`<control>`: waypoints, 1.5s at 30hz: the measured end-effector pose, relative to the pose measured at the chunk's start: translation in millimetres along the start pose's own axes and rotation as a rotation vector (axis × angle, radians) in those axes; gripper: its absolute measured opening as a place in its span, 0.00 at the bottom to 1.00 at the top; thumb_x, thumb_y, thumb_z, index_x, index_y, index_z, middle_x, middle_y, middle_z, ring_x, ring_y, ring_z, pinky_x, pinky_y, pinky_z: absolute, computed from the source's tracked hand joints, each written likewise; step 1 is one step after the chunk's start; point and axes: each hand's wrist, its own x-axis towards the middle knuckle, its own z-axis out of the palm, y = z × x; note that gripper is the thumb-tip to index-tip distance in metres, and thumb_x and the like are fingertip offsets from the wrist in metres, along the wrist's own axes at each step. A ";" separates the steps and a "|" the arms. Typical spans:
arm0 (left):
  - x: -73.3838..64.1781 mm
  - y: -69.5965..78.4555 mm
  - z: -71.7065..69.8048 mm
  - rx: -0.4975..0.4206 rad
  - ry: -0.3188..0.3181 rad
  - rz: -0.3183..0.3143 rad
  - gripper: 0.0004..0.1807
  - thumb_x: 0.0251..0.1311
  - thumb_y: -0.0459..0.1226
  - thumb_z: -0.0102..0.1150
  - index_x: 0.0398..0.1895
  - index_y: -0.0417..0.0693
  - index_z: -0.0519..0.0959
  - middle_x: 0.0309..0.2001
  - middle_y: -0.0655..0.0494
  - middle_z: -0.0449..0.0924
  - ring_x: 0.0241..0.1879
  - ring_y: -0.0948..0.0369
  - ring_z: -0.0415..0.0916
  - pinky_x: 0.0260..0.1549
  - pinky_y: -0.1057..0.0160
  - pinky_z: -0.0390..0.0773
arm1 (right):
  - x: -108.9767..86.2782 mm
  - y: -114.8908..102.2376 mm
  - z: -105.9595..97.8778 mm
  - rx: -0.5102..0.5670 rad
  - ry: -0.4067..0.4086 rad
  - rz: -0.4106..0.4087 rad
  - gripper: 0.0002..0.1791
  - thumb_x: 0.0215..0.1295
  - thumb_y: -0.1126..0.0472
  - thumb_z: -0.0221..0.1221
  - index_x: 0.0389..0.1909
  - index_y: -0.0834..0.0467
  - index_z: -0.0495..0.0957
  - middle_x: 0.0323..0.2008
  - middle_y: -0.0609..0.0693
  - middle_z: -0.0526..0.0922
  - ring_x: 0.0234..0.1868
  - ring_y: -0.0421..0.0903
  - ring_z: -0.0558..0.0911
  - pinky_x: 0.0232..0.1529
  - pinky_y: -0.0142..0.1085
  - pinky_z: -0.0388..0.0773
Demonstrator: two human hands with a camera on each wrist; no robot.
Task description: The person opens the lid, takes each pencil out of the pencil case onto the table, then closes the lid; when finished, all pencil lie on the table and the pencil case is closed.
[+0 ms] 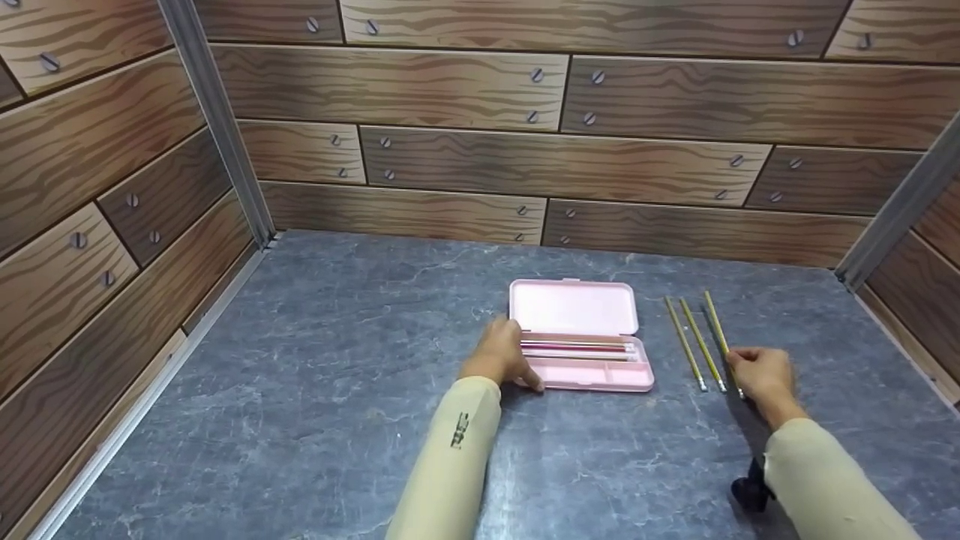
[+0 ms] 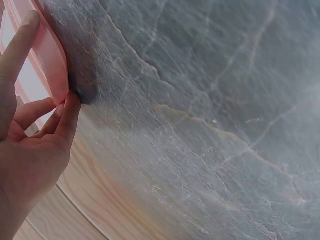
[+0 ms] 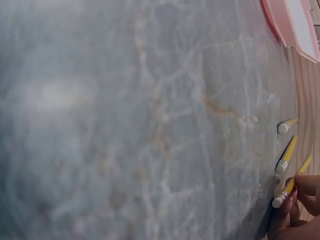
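An open pink pencil case (image 1: 571,309) lies on the grey table with its lid tipped back. Several pencils (image 1: 574,346) rest lengthwise in its rear part; the front compartments hold nothing visible. My left hand (image 1: 496,352) grips the case's left end, thumb at the front side; the left wrist view shows fingertips at the edge of the case (image 2: 52,60). To the right, my right hand (image 1: 763,379) pinches a yellow pencil (image 1: 716,321) near its eraser end, its far end appearing raised. Beside it, two more yellow pencils (image 1: 683,337) (image 1: 702,341) lie side by side, erasers toward me.
Wood-patterned walls (image 1: 465,90) close off the back and both sides of the marbled grey table (image 1: 300,375). Metal strips (image 1: 217,112) run up the corners. A small black device (image 1: 752,491) sits by the right sleeve (image 1: 832,480).
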 end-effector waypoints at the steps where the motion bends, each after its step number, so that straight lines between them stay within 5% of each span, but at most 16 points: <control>1: -0.1 0.2 0.0 -0.003 0.000 0.001 0.40 0.24 0.42 0.90 0.44 0.35 0.79 0.48 0.46 0.76 0.50 0.53 0.73 0.60 0.56 0.77 | -0.2 0.4 0.3 -0.005 0.001 0.001 0.17 0.69 0.61 0.57 0.48 0.72 0.82 0.44 0.67 0.86 0.42 0.58 0.82 0.39 0.37 0.74; 7: -0.2 1.5 -0.1 -0.004 -0.009 -0.002 0.40 0.25 0.43 0.90 0.45 0.35 0.79 0.49 0.46 0.77 0.51 0.53 0.74 0.61 0.56 0.77 | -2.4 2.7 1.7 -0.043 -0.001 0.012 0.18 0.70 0.60 0.56 0.49 0.70 0.82 0.46 0.67 0.85 0.49 0.66 0.81 0.45 0.47 0.77; 25: -0.5 1.2 -1.3 -0.016 -0.009 -0.016 0.39 0.24 0.42 0.90 0.43 0.35 0.80 0.48 0.46 0.77 0.49 0.54 0.74 0.61 0.57 0.77 | -3.0 0.3 3.6 -0.071 0.001 -0.014 0.17 0.69 0.60 0.58 0.48 0.70 0.83 0.47 0.68 0.85 0.51 0.70 0.79 0.52 0.56 0.75; 33: 0.6 0.7 0.2 -0.013 -0.007 -0.013 0.37 0.24 0.42 0.90 0.41 0.36 0.80 0.46 0.47 0.77 0.46 0.55 0.73 0.58 0.57 0.78 | -3.6 -3.5 2.8 -0.045 0.014 0.025 0.18 0.69 0.60 0.59 0.49 0.70 0.82 0.46 0.67 0.85 0.47 0.66 0.81 0.46 0.50 0.76; 40: 1.8 1.3 -0.2 -0.002 -0.013 -0.018 0.37 0.24 0.42 0.90 0.41 0.36 0.80 0.46 0.48 0.77 0.45 0.56 0.72 0.58 0.57 0.78 | -2.8 -15.7 4.9 0.008 0.100 0.014 0.20 0.70 0.60 0.58 0.54 0.71 0.79 0.48 0.69 0.84 0.50 0.66 0.81 0.50 0.52 0.76; 45: 2.9 0.6 0.0 0.018 -0.013 -0.011 0.37 0.24 0.42 0.90 0.41 0.36 0.81 0.45 0.47 0.78 0.44 0.56 0.72 0.57 0.57 0.78 | -1.9 -33.5 8.6 0.028 0.078 -0.085 0.18 0.69 0.61 0.61 0.53 0.70 0.81 0.46 0.67 0.85 0.41 0.53 0.83 0.38 0.32 0.75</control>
